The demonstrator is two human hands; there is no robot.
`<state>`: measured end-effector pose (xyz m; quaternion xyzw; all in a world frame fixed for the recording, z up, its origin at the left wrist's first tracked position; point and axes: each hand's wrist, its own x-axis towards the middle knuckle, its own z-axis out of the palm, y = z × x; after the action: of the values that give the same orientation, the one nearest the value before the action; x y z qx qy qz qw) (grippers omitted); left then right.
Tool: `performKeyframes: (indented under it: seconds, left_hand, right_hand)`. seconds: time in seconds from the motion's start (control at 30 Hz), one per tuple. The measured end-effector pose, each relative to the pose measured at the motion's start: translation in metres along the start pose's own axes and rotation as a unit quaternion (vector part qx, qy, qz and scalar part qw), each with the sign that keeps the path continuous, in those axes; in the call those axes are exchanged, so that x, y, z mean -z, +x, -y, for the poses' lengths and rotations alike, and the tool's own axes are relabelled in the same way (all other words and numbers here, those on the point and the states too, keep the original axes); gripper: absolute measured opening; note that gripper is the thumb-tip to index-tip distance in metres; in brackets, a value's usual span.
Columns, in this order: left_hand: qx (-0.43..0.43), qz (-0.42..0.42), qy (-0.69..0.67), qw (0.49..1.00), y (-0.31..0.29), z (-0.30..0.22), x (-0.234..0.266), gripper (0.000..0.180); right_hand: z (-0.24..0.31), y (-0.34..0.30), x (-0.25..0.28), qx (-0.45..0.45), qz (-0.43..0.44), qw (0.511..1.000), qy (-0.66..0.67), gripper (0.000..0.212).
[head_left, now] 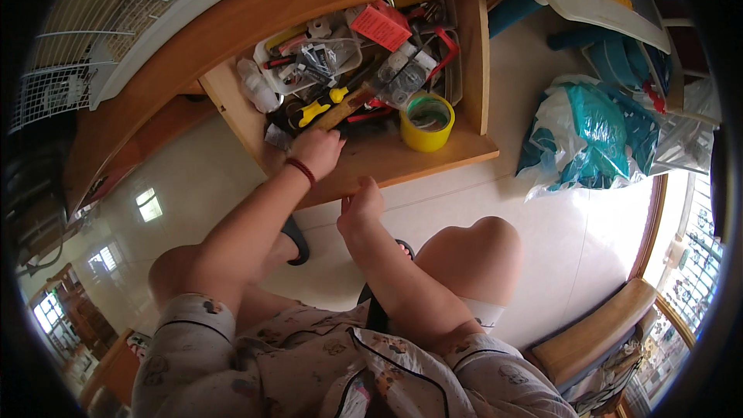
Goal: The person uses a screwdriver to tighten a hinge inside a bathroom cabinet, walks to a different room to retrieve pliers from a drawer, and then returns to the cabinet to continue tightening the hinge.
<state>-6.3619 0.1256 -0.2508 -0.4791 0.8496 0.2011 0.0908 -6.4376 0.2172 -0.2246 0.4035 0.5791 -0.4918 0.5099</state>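
1. Pulled-out pale wooden drawer point(464, 151): open toward the seated person; tools and small goods crowd its middle and far end, leaving bare board along the near edge.
2. Left hand point(317, 150), dark red band at the wrist: reaches over the near-left corner of the drawer, fingers curled at the near end of item 3. Whether they grip it, cannot tell; the palm side is hidden.
3. Flat brown strip, apparently wooden point(344, 111): lies slantwise near the middle of the drawer, its near end at the left hand.
4. Right hand point(361, 205): at the near edge, thumb up against the board, other fingers mostly hidden; firmness of hold, cannot tell. Placement suggests steadying the drawer.
5. Yellow-and-black tool handle point(313, 112): just left of the strip.
6. Round yellow tape roll point(427, 142): near the near-right corner, hole facing up; probably stable on its broad side.
7. Translucent plastic tray point(350, 62): toward the far-left corner, presumably keeping small packets together.
8. Clear plastic bottle point(259, 87): against the left edge, which likely stops it rolling.
9. Bright red printed card point(381, 25): atop the clutter, toward the far edge.
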Motion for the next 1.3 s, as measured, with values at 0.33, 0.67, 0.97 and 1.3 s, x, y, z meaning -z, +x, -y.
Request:
performKeyframes:
  seconds: [0.33,0.67,0.97,1.3]
  left_hand:
    - [0.021,-0.037,0.152,0.987,0.018,-0.011,-0.053,0.024]
    - [0.034,-0.063,0.053,0.996,-0.008,-0.018,0.013,0.019]
    - [0.149,0.098,-0.566,0.805,-0.102,-0.008,0.110,0.018]
    - [0.100,0.053,-0.660,0.743,-0.127,-0.015,0.107,0.035]
  right_hand:
    - [0.000,0.017,0.012,-0.015,0.035,0.998,-0.045,0.018]
    - [0.036,-0.045,0.011,-0.179,0.108,0.943,-0.258,0.016]
    - [0.060,-0.087,-0.039,0.012,0.385,0.907,-0.170,0.030]
    - [0.074,-0.103,-0.040,0.147,0.531,0.816,-0.173,0.047]
